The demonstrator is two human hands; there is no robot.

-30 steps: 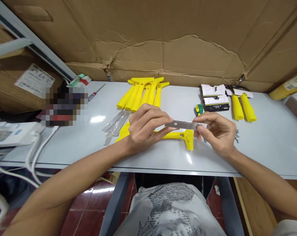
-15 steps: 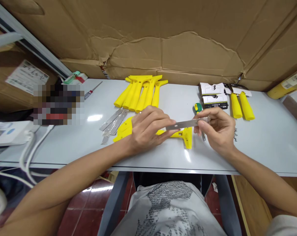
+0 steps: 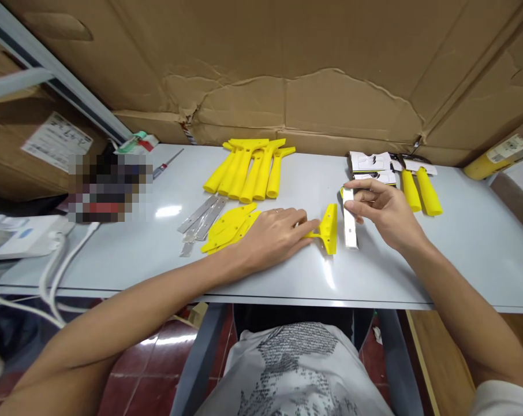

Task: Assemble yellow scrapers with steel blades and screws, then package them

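My left hand (image 3: 279,234) is closed around the handle of a yellow scraper body (image 3: 329,230), whose wide head points right on the table. In my right hand (image 3: 376,208) a metal blade (image 3: 350,222) is pinched at its upper end and hangs down beside that head, not touching it. Left of my left hand lie several flat yellow plates (image 3: 229,225), with loose metal blades (image 3: 205,216) next to them. Several yellow handles (image 3: 248,170) are lined up behind. A green and yellow screwdriver is mostly hidden behind the blade and my right fingers.
Black and white packages (image 3: 370,163) and two yellow-handled scrapers (image 3: 426,190) lie at the back right. A thin screwdriver (image 3: 161,169), white cables (image 3: 56,271) and a blurred dark patch are on the left. Cardboard (image 3: 287,110) stands behind the table.
My left hand has let go of the blade and taken hold of the yellow scraper body. My right hand has turned the blade from level to nearly upright.
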